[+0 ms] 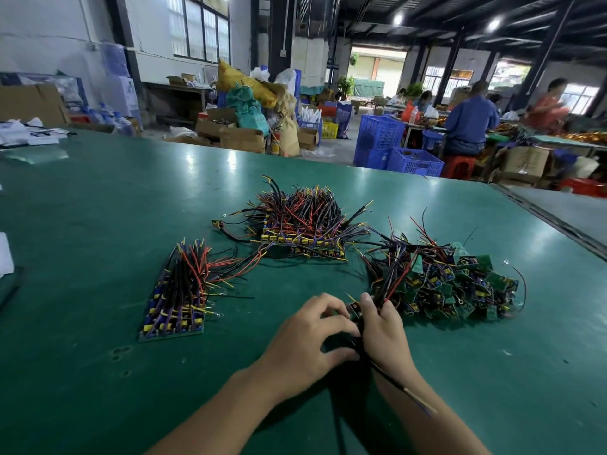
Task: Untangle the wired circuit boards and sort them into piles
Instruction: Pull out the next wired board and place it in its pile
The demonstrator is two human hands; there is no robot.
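Black wires (387, 372) and one small board (355, 309) were gripped in the right hand (382, 333), with the left hand (308, 339) pinched on the same piece just beside it. Three piles were laid on the green table (98, 208): a tangled heap (460, 284) touching the right hand, one neat stack (177, 297) to the left, and another stack (302, 228) beyond.
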